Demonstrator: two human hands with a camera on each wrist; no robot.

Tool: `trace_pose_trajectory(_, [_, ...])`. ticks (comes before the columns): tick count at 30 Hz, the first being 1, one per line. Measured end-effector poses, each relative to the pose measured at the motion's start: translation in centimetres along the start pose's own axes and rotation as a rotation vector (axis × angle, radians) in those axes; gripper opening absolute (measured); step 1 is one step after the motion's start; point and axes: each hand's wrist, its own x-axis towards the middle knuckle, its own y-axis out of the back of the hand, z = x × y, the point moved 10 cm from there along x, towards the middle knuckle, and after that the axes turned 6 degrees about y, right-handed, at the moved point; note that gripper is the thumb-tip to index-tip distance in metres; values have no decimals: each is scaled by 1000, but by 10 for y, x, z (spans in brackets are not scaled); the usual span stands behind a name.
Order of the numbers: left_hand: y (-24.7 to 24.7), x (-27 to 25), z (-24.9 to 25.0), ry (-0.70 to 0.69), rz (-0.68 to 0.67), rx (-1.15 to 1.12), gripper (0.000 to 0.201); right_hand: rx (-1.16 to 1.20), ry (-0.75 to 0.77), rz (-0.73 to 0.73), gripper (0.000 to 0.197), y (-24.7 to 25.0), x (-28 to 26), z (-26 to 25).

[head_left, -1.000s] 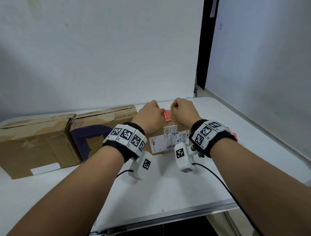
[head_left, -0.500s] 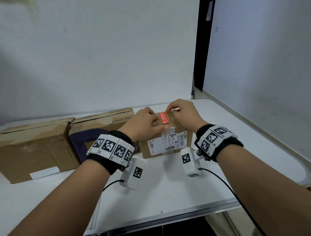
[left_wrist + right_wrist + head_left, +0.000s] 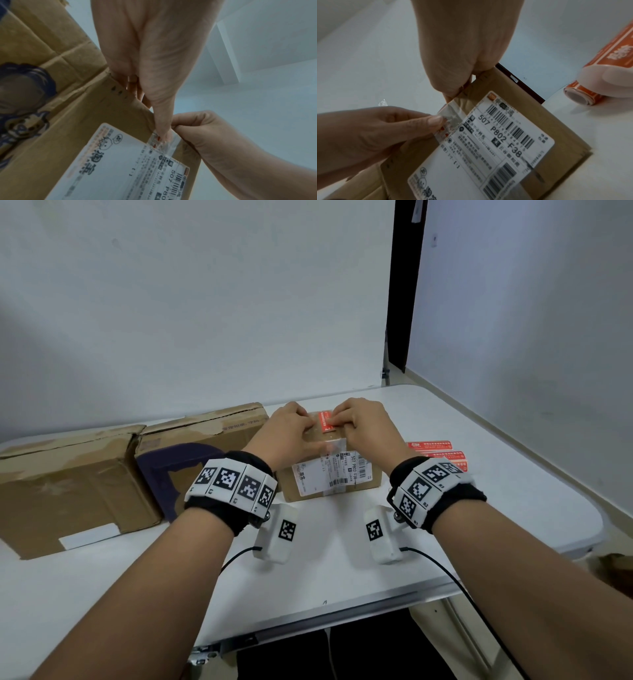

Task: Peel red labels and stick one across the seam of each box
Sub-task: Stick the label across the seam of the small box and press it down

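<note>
A small brown box (image 3: 330, 477) with a white shipping label on its front stands mid-table. A red label (image 3: 324, 421) lies flat on its top. My left hand (image 3: 301, 422) grips the box's top left, fingers curled over the top and thumb (image 3: 163, 129) pressed on the clear tape at the front edge. My right hand (image 3: 346, 419) has curled fingertips on the red label's right side and its thumb (image 3: 450, 93) on the front edge. Most of the label and the seam under it are hidden by the fingers.
Two larger cardboard boxes stand to the left: a plain one (image 3: 68, 491) and one with purple print (image 3: 191, 446), touching the small box. A roll of red labels (image 3: 433, 451) lies to the right. The wall is close behind the table (image 3: 342, 559).
The red label, held between both hands just above the box before, now lies on the box top. Both hands have come down onto the box.
</note>
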Motion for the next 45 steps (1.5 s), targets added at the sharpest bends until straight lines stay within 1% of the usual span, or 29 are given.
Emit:
trace_pose_trajectory(3, [0, 1, -1, 6, -7, 0, 65, -17, 22, 16, 31, -1, -3, -3])
trace_pose_trajectory(7, [0, 5, -3, 23, -10, -9, 63, 35, 15, 66, 31, 2, -7, -3])
trace_pose_trajectory(12, [-2, 7, -3, 28, -3, -2, 62, 170, -55, 156, 32, 9, -15, 3])
trace_pose_trajectory(19, [0, 1, 2, -34, 59, -34, 60, 252, -115, 183, 33, 11, -19, 7])
trace_pose_trajectory(23, [-3, 1, 3, -44, 40, 2, 61, 212, -137, 201, 26, 15, -21, 8])
trace_pose_trajectory(27, [-4, -2, 8, -64, 48, 60, 54, 176, -165, 215, 20, 15, -21, 8])
trace_pose_trajectory(30, [-6, -4, 12, -88, 58, 63, 49, 158, -179, 225, 17, 15, -22, 9])
trace_pose_trajectory(34, [-4, -8, 12, -119, 95, -31, 47, 148, -179, 226, 17, 17, -23, 8])
trace_pose_trajectory(39, [6, -13, 10, -140, 157, -185, 38, 98, -187, 210, 18, 17, -21, 7])
trace_pose_trajectory(45, [10, -15, 7, -182, 149, -289, 27, 79, -196, 221, 19, 16, -21, 10])
